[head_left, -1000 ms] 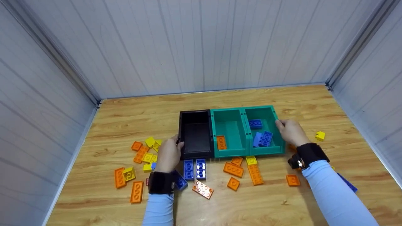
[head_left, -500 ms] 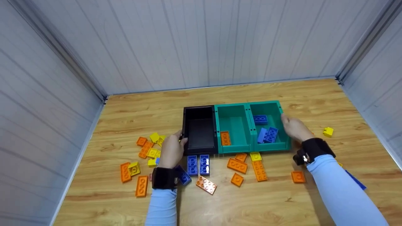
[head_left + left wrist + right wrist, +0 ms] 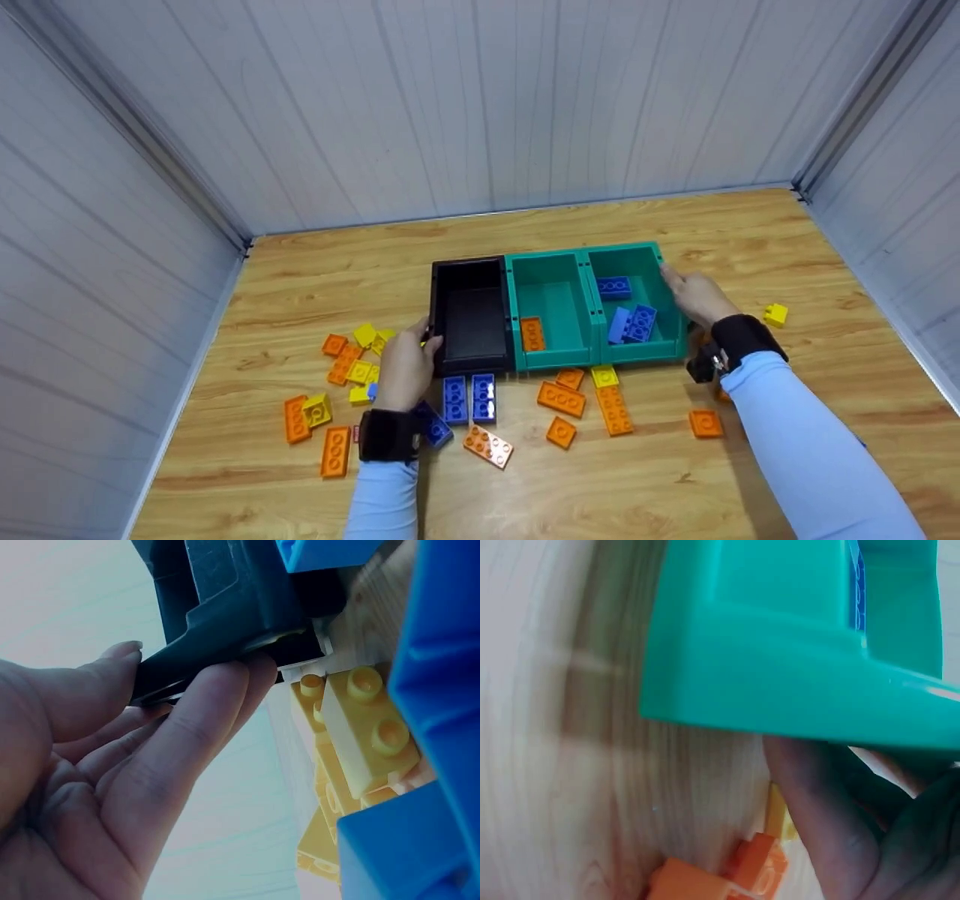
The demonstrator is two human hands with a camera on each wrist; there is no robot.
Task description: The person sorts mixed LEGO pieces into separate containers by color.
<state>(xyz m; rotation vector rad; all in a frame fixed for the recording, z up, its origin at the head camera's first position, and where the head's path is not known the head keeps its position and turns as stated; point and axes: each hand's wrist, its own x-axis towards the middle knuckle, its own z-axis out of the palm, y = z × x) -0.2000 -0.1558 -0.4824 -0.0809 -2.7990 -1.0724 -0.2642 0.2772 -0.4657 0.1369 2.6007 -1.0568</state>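
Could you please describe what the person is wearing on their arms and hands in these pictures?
Both arms wear long, light blue sleeves reaching to the wrists. Each wrist carries a wide black band; the one by the right hand has a small black device with a metallic part clipped on. The left hand and right hand are bare, without gloves or rings that I can see.

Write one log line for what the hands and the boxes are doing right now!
left hand: grips black bin | right hand: touches right green bin | blue bricks: inside it | middle green bin: one orange brick
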